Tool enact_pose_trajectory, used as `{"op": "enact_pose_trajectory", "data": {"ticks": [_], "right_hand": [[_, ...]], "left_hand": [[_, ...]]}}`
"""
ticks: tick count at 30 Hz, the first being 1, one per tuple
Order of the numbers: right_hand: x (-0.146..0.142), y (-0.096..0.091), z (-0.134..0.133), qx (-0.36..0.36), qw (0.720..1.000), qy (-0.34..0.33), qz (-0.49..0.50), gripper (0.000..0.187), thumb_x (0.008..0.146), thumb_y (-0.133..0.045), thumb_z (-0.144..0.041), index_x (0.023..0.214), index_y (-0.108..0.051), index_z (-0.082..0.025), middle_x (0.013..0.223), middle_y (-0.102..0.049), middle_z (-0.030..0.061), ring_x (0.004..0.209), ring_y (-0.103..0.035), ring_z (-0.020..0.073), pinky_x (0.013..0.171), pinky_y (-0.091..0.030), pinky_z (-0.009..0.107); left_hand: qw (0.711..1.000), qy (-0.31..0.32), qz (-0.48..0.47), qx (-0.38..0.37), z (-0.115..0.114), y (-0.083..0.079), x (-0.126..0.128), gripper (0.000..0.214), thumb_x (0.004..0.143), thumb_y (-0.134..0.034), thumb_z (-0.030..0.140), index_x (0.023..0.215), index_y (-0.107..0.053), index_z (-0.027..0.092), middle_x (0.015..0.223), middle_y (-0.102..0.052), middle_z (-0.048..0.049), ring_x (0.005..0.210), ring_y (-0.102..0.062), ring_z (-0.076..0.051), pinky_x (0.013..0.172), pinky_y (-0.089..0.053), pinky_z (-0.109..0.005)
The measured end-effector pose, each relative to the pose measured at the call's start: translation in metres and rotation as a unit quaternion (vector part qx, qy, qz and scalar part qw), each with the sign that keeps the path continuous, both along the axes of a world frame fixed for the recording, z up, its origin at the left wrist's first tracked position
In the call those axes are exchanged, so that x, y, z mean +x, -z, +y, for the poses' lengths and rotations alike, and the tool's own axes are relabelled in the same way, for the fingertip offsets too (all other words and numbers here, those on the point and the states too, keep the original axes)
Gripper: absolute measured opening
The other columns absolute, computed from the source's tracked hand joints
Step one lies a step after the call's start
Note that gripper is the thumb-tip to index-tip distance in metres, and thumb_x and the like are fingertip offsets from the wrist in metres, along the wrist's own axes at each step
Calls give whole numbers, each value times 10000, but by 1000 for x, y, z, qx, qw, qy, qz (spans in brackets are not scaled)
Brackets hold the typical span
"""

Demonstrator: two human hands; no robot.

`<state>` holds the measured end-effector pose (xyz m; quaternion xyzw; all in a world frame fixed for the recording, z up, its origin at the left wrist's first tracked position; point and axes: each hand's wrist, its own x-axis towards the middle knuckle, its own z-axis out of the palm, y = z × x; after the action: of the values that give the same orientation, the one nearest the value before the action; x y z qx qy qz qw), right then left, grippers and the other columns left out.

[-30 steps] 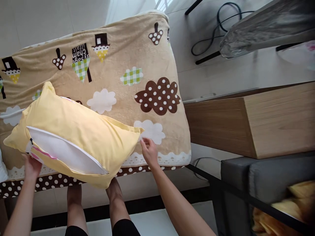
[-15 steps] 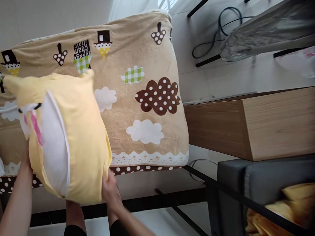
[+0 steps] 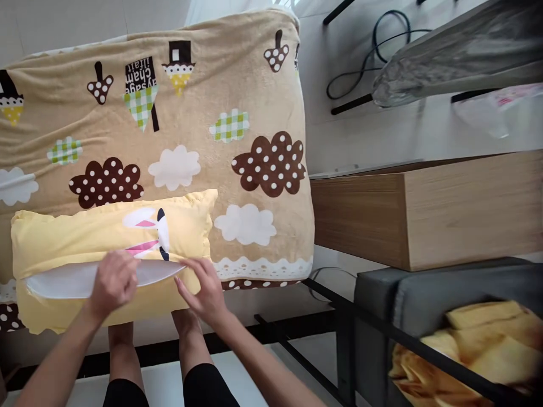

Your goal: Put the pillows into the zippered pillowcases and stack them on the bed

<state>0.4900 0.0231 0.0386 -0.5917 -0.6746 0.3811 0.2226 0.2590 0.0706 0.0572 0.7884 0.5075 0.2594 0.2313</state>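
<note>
A yellow pillowcase (image 3: pixel 63 240) with a white pillow (image 3: pixel 59 281) showing through its open slit lies along the near edge of the bed. A pink, white and black cartoon print marks its top side. My left hand (image 3: pixel 111 282) rests on the slit near the middle, fingers curled over the white pillow and the case edge. My right hand (image 3: pixel 203 288) pinches the yellow fabric at the right end of the slit.
The bed carries a tan blanket (image 3: pixel 237 79) printed with clouds and trees. A wooden cabinet (image 3: pixel 428 209) stands to the right, a grey seat on a black frame (image 3: pixel 424 294) nearer, yellow cloth (image 3: pixel 475 350) at the lower right. Cables (image 3: pixel 373 51) lie on the floor. My legs stand below the bed edge.
The pillow was swung up on end at the left, then laid flat along the near edge with the slit toward me. Both hands moved from its ends onto the slit.
</note>
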Motion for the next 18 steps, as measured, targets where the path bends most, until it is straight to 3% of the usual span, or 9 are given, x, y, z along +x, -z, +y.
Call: {"op": "enact_pose_trajectory", "data": {"ticks": [3,6,9,12,13,15,18], "right_hand": [[6,16,35,69,987,-44,-136,499,808,-623,-308,1281,-538,-174,1132,-574,144,1028,-537,286,882,-428,423],[-10,34,51,114,968,-56,-217,523,792,-604,-261,1302,-537,-168,1106,-577,142,987,-519,278,874,-385,418],[-19,47,68,124,955,-34,-268,337,824,-577,-212,1156,-621,-173,943,-609,113,855,-511,241,765,-371,375],[-4,52,90,84,954,-13,-289,157,869,-516,-172,941,-655,-181,773,-573,62,759,-503,203,676,-357,337],[5,53,96,75,955,-4,-288,161,892,-493,-182,917,-653,-179,757,-560,51,751,-509,194,664,-361,329],[26,54,105,73,959,5,-272,214,940,-447,-232,976,-650,-174,811,-571,44,780,-542,182,673,-386,324],[50,50,110,93,967,-6,-239,312,989,-361,-307,1092,-631,-188,976,-604,49,845,-589,175,709,-433,348]], "left_hand": [[999,46,22,-3,-43,4,31,305,814,-459,69,976,-676,209,871,-684,-96,906,-631,-242,787,-513,-395],[996,34,80,-24,-47,24,45,398,835,-409,58,1107,-671,186,1128,-681,-139,1120,-603,-268,952,-492,-448],[988,71,113,-77,-23,42,54,442,866,-389,66,1226,-629,155,1208,-663,-145,1120,-611,-259,964,-498,-425],[970,94,149,-168,13,45,76,367,904,-406,96,1185,-643,113,1123,-687,-160,1018,-651,-251,896,-518,-386],[964,94,153,-197,27,45,86,352,920,-401,101,1180,-638,96,1118,-687,-164,1019,-655,-245,909,-510,-382],[958,92,150,-227,53,48,106,412,968,-338,126,1333,-520,67,1320,-590,-178,1189,-584,-255,1035,-425,-434],[934,120,98,-321,81,60,122,462,1005,-207,260,1334,-475,79,1460,-457,-67,1346,-422,-256,1109,-305,-428]]}}
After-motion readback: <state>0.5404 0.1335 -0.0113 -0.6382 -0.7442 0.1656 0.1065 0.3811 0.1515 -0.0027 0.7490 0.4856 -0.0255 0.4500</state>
